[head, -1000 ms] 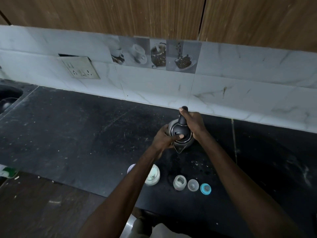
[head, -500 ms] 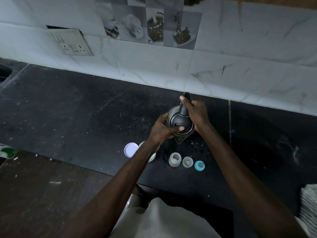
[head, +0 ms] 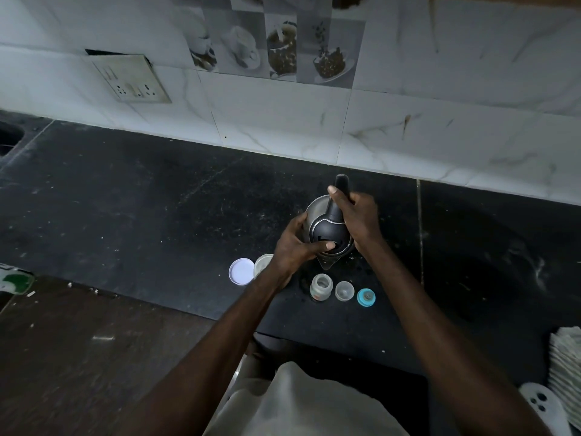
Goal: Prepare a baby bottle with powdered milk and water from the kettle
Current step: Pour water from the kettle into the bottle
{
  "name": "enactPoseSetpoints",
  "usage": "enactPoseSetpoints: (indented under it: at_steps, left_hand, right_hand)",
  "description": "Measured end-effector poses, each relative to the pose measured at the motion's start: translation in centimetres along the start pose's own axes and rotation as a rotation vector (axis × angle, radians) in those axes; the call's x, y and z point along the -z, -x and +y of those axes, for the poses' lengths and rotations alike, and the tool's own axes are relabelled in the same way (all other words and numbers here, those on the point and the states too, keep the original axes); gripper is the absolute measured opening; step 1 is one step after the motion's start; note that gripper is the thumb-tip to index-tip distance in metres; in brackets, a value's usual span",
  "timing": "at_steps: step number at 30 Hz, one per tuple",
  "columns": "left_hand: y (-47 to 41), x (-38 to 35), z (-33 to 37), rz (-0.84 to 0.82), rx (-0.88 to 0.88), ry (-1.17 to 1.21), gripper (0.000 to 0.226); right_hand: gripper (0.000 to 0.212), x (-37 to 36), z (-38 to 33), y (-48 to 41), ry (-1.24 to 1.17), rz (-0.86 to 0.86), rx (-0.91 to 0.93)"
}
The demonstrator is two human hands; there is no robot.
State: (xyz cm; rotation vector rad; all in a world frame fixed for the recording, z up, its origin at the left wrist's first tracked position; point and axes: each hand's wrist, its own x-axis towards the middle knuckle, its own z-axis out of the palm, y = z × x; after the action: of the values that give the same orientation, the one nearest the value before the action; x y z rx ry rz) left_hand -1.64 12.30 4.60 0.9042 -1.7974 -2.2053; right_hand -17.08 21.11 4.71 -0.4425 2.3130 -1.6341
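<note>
A steel kettle [head: 327, 234] with a black lid stands on the dark counter [head: 157, 215], its spout toward me. My right hand [head: 356, 215] grips its black handle. My left hand [head: 295, 243] holds the kettle's left side, thumb pressed on the lid. In front of the kettle stands the open baby bottle [head: 320, 286]. To the bottle's right lie a clear cap [head: 344, 290] and a blue teat ring [head: 366, 297]. The milk powder tub [head: 262, 264] sits behind my left wrist, partly hidden, with its white lid [head: 241, 271] lying beside it.
A marble-tiled wall [head: 408, 121] with a socket plate [head: 132, 78] backs the counter. A sink edge [head: 9, 136] shows at far left. Stacked white cloth [head: 566, 366] sits at the lower right. A brown floor [head: 78, 357] lies below the counter edge.
The camera has tilted down and drawn back, so the counter items sit higher in view. Both hands stay on the kettle in the same grip; the kettle has not visibly moved.
</note>
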Motion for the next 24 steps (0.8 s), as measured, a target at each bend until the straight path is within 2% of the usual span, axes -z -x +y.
enactPoseSetpoints:
  at_steps: [2, 6, 10, 14, 24]
  left_hand:
    - [0.1, -0.1, -0.2, 0.005, -0.007, 0.013, 0.087]
    - [0.3, -0.2, -0.8, 0.031, -0.034, 0.016, 0.089]
    - [0.5, -0.2, -1.1, 0.03, -0.055, 0.012, 0.09]
    - [0.8, -0.2, -1.2, 0.039, -0.05, 0.01, 0.092]
    - [1.5, -0.1, -1.0, 0.052, -0.055, -0.012, 0.093]
  right_hand:
    - [0.054, 0.1, 0.2, 0.3, -0.012, -0.003, 0.007]
    - [0.068, 0.3, 0.2, 1.0, -0.026, -0.014, 0.039]
    - [0.058, 0.4, 0.1, 1.5, -0.019, -0.016, 0.071]
    - [0.065, 0.4, 0.4, 1.7, -0.017, -0.006, 0.094]
    - [0.066, 0.3, 0.8, 1.8, 0.038, -0.008, 0.126]
